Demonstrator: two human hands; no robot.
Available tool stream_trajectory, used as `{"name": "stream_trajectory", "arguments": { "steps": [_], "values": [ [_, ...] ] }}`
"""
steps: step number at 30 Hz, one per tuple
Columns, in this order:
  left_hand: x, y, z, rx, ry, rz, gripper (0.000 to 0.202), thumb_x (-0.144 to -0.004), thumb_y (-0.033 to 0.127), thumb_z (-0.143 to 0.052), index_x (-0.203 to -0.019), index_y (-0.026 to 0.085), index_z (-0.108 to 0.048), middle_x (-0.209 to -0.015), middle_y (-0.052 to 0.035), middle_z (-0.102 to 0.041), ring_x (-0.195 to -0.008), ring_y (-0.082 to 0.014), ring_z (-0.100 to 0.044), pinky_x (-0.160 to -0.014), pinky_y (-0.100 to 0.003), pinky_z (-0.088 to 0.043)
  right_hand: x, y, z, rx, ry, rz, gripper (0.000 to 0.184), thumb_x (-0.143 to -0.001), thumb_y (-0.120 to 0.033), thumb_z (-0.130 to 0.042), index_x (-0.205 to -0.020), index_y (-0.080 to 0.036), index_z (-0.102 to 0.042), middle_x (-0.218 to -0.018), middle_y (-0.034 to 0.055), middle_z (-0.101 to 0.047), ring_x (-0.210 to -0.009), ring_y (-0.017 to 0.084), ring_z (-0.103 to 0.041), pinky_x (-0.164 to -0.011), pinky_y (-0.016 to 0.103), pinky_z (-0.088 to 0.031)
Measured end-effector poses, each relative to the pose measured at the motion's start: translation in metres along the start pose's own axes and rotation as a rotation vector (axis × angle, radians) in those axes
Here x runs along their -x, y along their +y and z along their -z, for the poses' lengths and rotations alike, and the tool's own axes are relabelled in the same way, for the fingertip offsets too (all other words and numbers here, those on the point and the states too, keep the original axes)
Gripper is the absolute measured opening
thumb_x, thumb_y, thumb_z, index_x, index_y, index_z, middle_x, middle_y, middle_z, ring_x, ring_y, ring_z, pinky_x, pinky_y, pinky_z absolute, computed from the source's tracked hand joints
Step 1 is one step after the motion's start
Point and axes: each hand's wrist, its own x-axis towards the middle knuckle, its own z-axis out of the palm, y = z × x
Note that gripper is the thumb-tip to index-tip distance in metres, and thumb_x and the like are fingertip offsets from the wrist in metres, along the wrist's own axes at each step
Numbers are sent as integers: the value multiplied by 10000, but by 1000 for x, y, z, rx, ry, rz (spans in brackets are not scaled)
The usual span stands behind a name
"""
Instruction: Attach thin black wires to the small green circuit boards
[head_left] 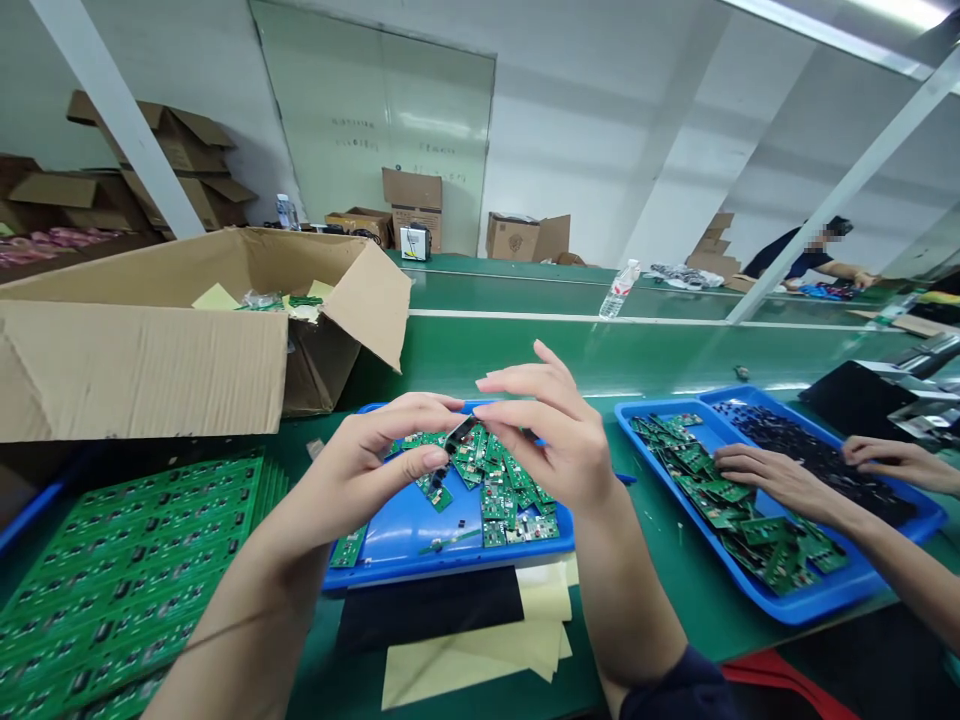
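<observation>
Green circuit boards (pixel 499 505) lay heaped in the blue tray (pixel 397 530), many left, left hand (pixel 382 465) pinching a small black part (pixel 459 434), right hand (pixel 544 430) curled beside it, grip unclear.

The left hand (pixel 367 470) and right hand (pixel 547 440) are above a plastic tray (pixel 397 530) of loose circuit boards (pixel 495 490) on the table (pixel 645 560), with a narrow strip (pixel 459 435) between them. Left of the tray lies a stack of board panels (pixel 135 570), an open cardboard box (pixel 150 370) behind it. To the right, a co-worker's hands (pixel 772 475) rest over a second tray (pixel 817 608).
</observation>
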Motion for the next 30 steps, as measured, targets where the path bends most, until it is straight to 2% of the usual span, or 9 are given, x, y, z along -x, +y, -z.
{"name": "stream_trajectory", "arguments": {
  "steps": [6, 9, 11, 14, 17, 19, 21, 24, 30],
  "values": [
    [-3, -2, -1, 226, -195, 121, 336, -807, 464, -565, -1014, 235, -698, -985, -88, -706, -869, -238, -665, -770, -358, -549, 4, 1, -6, 32, 100, 99, 216, -843, -99, -508, -848, -271, -637, -920, 2, -681, -815, 133, -636, -986, 431, -423],
    [-4, -3, -3, 338, -282, 187, 385, -799, 502, -556, -1022, 217, -689, -928, -86, -713, -793, -228, -669, -720, -358, -554, 7, -1, -13, 63, 120, 103, 232, -856, -122, -486, -864, -299, -635, -980, 2, -661, -800, 130, -634, -960, 421, -447],
    [-3, -4, -5, 284, -296, 181, 369, -804, 493, -554, -999, 210, -689, -911, -83, -715, -782, -224, -668, -706, -351, -554, 8, -3, -17, 14, 110, 61, 249, -863, -154, -471, -975, -322, -616, -1088, 19, -628, -860, 152, -636, -971, 435, -439],
    [-1, -5, -8, 14, -168, 130, 312, -796, 448, -581, -970, 207, -673, -959, -82, -698, -880, -236, -650, -749, -359, -543, 7, -5, -16, -130, 98, -69, 413, -855, -307, -495, -1265, -304, -444, -1291, 83, -510, -1063, 225, -581, -981, 476, -424],
    [1, -5, -9, -300, -9, 28, 271, -791, 423, -592, -983, 242, -653, -1014, -72, -668, -1105, -278, -549, -983, -515, -386, 4, -3, -8, -222, 9, -122, 636, -814, -471, -528, -1363, -222, -326, -1345, 140, -460, -1193, 262, -495, -1010, 498, -390],
    [2, -5, -9, -490, 58, -45, 226, -819, 385, -565, -1000, 279, -647, -985, -55, -664, -1181, -296, -484, -1054, -634, -155, 3, -1, -2, -171, -57, -128, 512, -806, -452, -560, -1255, -221, -474, -1303, 127, -509, -1207, 258, -485, -1048, 512, -332],
    [4, -6, -7, -625, 125, -100, 206, -840, 334, -543, -1020, 302, -638, -948, -43, -659, -1191, -300, -468, -1038, -678, -29, 3, 0, 1, -71, -79, -148, 251, -812, -356, -586, -1030, -234, -619, -1220, 92, -580, -1183, 250, -508, -1064, 525, -290],
    [6, -6, -5, -710, 192, -148, 216, -846, 296, -538, -1044, 307, -623, -952, -41, -650, -1188, -293, -471, -1041, -670, -53, 3, -2, 0, -7, -86, -144, 73, -821, -245, -584, -822, -238, -657, -1055, 43, -667, -1120, 225, -558, -1065, 517, -283],
    [6, -6, -4, -778, 280, -213, 202, -827, 266, -572, -1017, 303, -629, -905, -36, -654, -1164, -294, -497, -1046, -663, -78, 3, -6, -4, 8, -82, -106, 55, -811, -242, -615, -852, -246, -651, -869, 5, -711, -999, 201, -619, -1092, 527, -235]
  ]
}}
